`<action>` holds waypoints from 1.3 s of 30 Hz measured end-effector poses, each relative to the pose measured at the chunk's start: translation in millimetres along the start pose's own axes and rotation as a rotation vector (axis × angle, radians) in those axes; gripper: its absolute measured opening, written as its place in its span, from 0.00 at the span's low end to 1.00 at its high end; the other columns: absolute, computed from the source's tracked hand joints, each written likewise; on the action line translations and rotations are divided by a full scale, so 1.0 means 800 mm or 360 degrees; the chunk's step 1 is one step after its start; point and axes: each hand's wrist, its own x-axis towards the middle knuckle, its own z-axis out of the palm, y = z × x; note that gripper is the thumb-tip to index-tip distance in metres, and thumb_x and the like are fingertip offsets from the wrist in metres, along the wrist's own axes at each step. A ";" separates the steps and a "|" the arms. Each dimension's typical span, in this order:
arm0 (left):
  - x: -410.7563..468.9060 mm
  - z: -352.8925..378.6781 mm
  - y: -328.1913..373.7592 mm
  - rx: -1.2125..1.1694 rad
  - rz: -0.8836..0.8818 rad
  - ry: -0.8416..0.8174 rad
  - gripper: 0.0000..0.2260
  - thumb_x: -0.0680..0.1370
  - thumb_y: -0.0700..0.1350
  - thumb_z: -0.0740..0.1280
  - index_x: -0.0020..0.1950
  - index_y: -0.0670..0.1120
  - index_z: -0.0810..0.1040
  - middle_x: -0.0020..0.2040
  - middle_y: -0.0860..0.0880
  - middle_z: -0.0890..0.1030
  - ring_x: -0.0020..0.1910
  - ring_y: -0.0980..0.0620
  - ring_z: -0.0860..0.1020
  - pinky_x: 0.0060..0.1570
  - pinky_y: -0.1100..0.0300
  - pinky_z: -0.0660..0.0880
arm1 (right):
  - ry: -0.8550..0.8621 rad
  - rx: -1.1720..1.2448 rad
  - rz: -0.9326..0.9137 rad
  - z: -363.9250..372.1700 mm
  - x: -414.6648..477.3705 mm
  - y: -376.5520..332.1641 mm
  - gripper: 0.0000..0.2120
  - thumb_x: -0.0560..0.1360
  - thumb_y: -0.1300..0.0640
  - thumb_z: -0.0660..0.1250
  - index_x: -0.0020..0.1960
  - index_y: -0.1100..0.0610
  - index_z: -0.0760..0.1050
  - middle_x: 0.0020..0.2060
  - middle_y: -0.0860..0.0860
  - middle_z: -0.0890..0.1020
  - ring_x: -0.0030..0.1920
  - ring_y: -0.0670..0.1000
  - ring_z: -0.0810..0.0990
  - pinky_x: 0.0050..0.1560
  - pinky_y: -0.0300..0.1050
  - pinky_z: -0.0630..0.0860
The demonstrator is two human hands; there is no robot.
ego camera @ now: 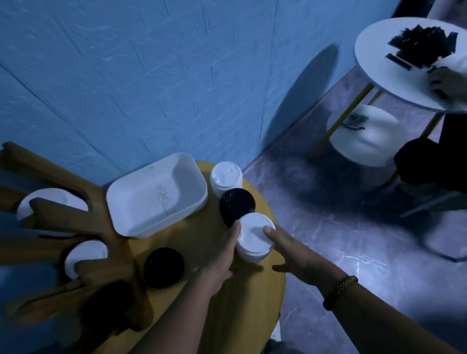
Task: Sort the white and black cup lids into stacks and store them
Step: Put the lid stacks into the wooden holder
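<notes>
Squaring the nearest white lid stack (255, 237), left hand (222, 259) and right hand (294, 258) press it straight-fingered, grip uncurled; storing it likely requires an even two-sided lift.

Two black stacks (237, 207), one white tray (124, 200)

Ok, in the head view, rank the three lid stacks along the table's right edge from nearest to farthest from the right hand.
1. near white stack, touching the right hand.
2. black stack, just behind it.
3. far white stack, beside the tray.
</notes>
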 end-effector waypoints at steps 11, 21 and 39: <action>0.014 -0.008 -0.015 -0.0233 0.0013 -0.0053 0.54 0.59 0.82 0.58 0.79 0.56 0.65 0.79 0.47 0.68 0.77 0.44 0.65 0.75 0.40 0.60 | -0.0094 0.0070 -0.0012 0.002 0.013 0.009 0.27 0.67 0.23 0.62 0.64 0.25 0.63 0.70 0.39 0.67 0.71 0.48 0.66 0.66 0.61 0.70; 0.001 -0.019 -0.041 -0.0309 0.0086 0.0068 0.50 0.56 0.85 0.64 0.71 0.58 0.75 0.73 0.47 0.75 0.73 0.46 0.70 0.77 0.42 0.62 | -0.0116 0.0089 -0.0001 0.030 0.005 0.005 0.28 0.69 0.26 0.63 0.67 0.32 0.63 0.68 0.42 0.71 0.67 0.46 0.71 0.67 0.55 0.72; -0.139 -0.097 0.060 -0.0430 0.0418 0.0300 0.35 0.64 0.78 0.60 0.66 0.61 0.76 0.64 0.55 0.79 0.65 0.51 0.75 0.69 0.41 0.71 | -0.0292 -0.0103 -0.0356 0.126 -0.040 -0.135 0.28 0.73 0.30 0.64 0.71 0.37 0.68 0.66 0.40 0.78 0.67 0.44 0.75 0.71 0.56 0.69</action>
